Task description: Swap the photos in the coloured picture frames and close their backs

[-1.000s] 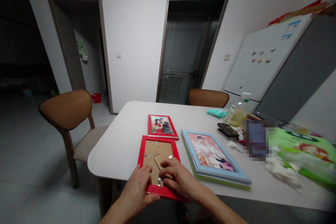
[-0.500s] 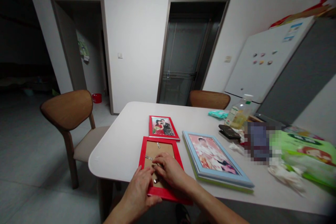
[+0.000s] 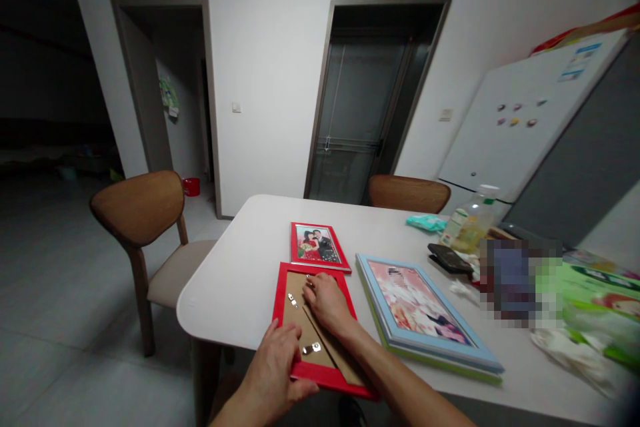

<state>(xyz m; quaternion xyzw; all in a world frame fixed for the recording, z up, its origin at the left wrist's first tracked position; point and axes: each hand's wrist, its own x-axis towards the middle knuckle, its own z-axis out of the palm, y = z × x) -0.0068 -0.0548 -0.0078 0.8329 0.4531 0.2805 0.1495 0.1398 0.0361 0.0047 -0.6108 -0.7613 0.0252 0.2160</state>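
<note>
A red picture frame (image 3: pixel 313 372) lies face down at the near edge of the table, its brown backing board (image 3: pixel 320 340) showing. My left hand (image 3: pixel 275 363) grips its lower left corner, thumb along the near edge and fingers over the left side. At the far end of the backing, my right hand (image 3: pixel 327 303) has its fingers closed at a small metal clip, mostly hidden by the fingertips. Two other metal clips, one at the left (image 3: pixel 293 300) and one near the bottom (image 3: pixel 311 348), are in sight. The right forearm covers the frame's right side.
Just beyond lies another red frame with a couple's photo (image 3: pixel 317 243). Stacked frames, light blue on top (image 3: pixel 373 280), are to the right. Farther right are a black wallet-like item (image 3: pixel 450 259), a bottle (image 3: pixel 467 220), crumpled tissues (image 3: pixel 570 347) and a green package (image 3: pixel 595 293).
My right hand has gone from the middle of the backing to the clip at its far end. The left clip now points more lengthwise. My left hand keeps its hold; the view has shifted slightly.
</note>
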